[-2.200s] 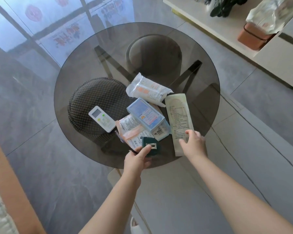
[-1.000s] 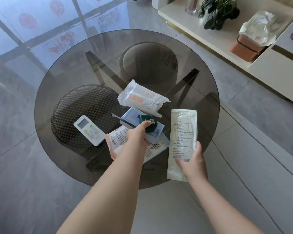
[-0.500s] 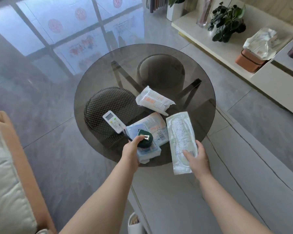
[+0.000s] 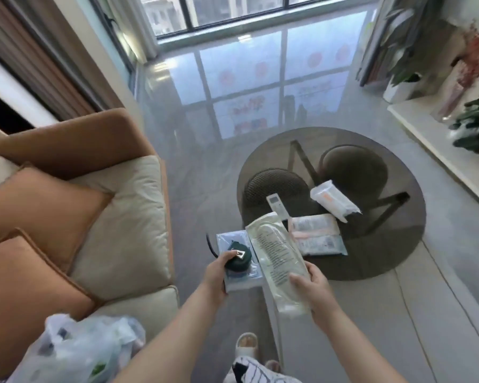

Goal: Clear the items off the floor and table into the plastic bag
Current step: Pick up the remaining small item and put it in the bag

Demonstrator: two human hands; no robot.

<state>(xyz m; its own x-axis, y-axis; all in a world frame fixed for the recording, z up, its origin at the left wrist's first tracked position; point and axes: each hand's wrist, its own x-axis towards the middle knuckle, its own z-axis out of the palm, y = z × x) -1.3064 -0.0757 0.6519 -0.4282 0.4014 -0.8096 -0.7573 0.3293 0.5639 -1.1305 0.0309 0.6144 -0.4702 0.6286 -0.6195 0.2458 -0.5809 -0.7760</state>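
Observation:
My left hand (image 4: 215,272) grips a pale blue box (image 4: 234,280) with a dark green pouch (image 4: 239,261) pinned on top by the thumb. My right hand (image 4: 314,286) holds a long clear printed packet (image 4: 277,258) by its near end. Both are lifted off the round smoked-glass table (image 4: 393,244). On the glass lie a white remote (image 4: 277,205), a white and orange pack (image 4: 332,200) and a flat wipes pack (image 4: 315,237). The white plastic bag (image 4: 75,352), partly filled, sits on the sofa at lower left.
An orange and cream sofa (image 4: 127,230) with orange cushions fills the left. Two stools (image 4: 274,186) show under the glass. A low white shelf (image 4: 440,153) with plants runs along the right. My slippered foot (image 4: 246,344) is on the grey tile floor.
My view swung left toward the sofa and the bag. Both hands lifted their items off the table and carried them left and toward me.

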